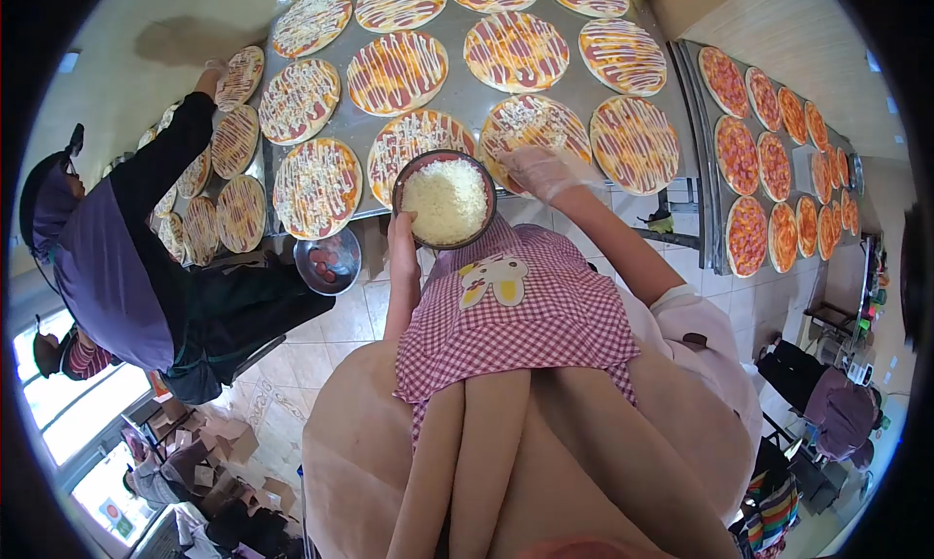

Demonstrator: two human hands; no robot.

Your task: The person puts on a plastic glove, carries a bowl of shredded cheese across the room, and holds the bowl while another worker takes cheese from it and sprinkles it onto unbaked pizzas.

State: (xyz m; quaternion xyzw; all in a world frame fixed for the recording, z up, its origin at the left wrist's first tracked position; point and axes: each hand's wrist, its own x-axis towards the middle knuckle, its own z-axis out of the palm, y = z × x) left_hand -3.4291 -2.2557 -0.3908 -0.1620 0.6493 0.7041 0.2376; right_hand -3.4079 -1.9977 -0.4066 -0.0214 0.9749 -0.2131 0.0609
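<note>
My left hand (403,230) grips the near-left rim of a dark round bowl (396,191), its thumb over the edge. White grated cheese (443,204) fills the bowl, which is held level at the table's front edge. My right hand (547,173), in a clear plastic glove, is low over the near part of a pizza (501,121). Its fingers point left and are bent together; what they hold, if anything, is hidden. Grated cheese lies over part of that pizza's striped sauce. Left of it, a pizza (413,136) carries cheese and sits partly behind the bowl.
Rows of topped pizzas (397,72) cover the metal table (457,90). More pizzas (747,236) lie on a second table at right. A co-worker (126,233) reaches over pizzas at left, near a metal bowl (329,277). Another person (839,413) is at far right.
</note>
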